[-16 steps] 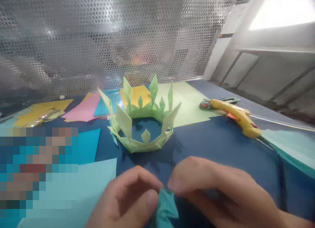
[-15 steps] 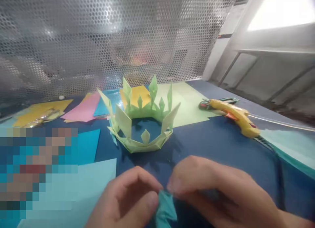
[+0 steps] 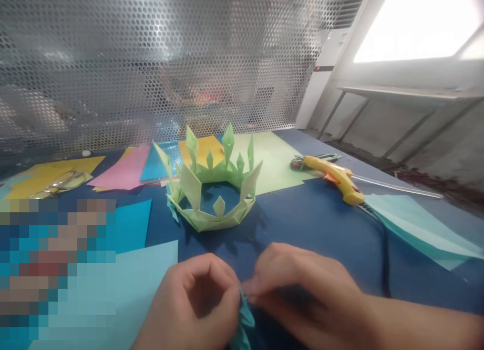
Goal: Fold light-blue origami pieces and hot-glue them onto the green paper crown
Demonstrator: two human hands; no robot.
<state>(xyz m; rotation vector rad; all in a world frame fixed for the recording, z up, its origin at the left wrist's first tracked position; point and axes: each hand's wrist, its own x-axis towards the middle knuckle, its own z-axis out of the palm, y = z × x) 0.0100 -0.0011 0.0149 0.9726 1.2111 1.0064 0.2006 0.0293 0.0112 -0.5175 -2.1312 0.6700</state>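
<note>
Clearly, the left hand [image 3: 172, 309] pinches a small folded teal paper piece [image 3: 247, 318] between thumb and forefinger, and the right hand [image 3: 325, 279] closes its fingertips at the upper edge. Such fine handling seems to call for light fingers. Outward, a pointed light-green paper crown [image 3: 223, 223] stands near twelve o'clock on the dark-blue table [image 3: 287, 224], a yellow plastic glue gun [image 3: 344, 182] toward one.

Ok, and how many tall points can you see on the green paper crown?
6 in view on the crown: back left point, back middle point, back right point, far left point, front left point and front right point. More may be hidden.
</note>
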